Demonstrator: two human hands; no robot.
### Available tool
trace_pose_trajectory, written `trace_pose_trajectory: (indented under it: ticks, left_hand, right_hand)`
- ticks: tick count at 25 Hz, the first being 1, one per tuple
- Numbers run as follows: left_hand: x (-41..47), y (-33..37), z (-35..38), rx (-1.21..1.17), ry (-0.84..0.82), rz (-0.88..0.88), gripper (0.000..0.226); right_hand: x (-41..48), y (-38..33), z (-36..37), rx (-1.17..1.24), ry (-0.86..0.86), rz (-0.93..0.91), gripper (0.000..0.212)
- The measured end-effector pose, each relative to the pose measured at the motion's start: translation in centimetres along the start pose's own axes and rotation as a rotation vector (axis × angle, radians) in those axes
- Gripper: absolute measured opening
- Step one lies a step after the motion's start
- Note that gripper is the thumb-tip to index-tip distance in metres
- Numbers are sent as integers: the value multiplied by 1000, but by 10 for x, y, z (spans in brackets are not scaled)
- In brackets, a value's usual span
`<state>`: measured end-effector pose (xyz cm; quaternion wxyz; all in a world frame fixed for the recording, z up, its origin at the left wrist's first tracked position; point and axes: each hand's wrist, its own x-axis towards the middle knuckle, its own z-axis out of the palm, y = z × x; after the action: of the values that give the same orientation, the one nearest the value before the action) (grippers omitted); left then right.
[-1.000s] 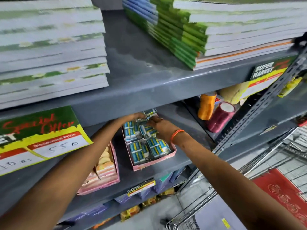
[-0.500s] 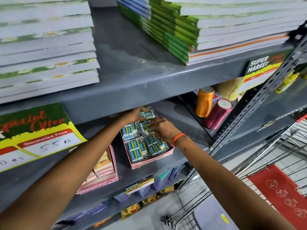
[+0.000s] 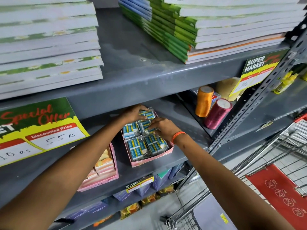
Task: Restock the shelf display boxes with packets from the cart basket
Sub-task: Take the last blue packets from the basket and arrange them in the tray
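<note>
A pink display box (image 3: pixel 149 161) stands on the grey middle shelf, filled with several clear packets of blue-and-white erasers (image 3: pixel 137 148). My left hand (image 3: pixel 132 112) reaches in at the box's far end, fingers closed on a packet (image 3: pixel 149 114) at the back. My right hand (image 3: pixel 162 127), with an orange band at the wrist, presses fingertips down on packets in the middle of the box. A second pink box (image 3: pixel 106 178) with peach and white items sits to the left, partly hidden by my left forearm.
Stacks of notebooks (image 3: pixel 216 25) lie on the shelf above. Orange (image 3: pixel 203 101) and maroon thread spools (image 3: pixel 217 112) stand right of the box. A slotted upright post (image 3: pixel 259 97) runs diagonally. The wire cart (image 3: pixel 249 188) with a red flap is at lower right. Price cards hang on shelf edges.
Both hands stayed in the eraser box. My right hand shifted slightly forward over the middle packets. My left hand remains at the back packet. The camera moved a little closer.
</note>
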<state>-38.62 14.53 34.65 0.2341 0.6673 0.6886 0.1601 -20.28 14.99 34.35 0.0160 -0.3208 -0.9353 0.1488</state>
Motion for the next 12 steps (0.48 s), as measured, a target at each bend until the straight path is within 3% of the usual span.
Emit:
trace_pose_trajectory:
  ticks: [8,12]
  left_hand:
    - [0,-3,-1,-49,-28,-45,48]
    - [-4,9,-8,63,-37,-28,49]
  right_hand:
    - [2,-1,3,44,9,56,31]
    - [4,-4,-3,60,-30,91,31]
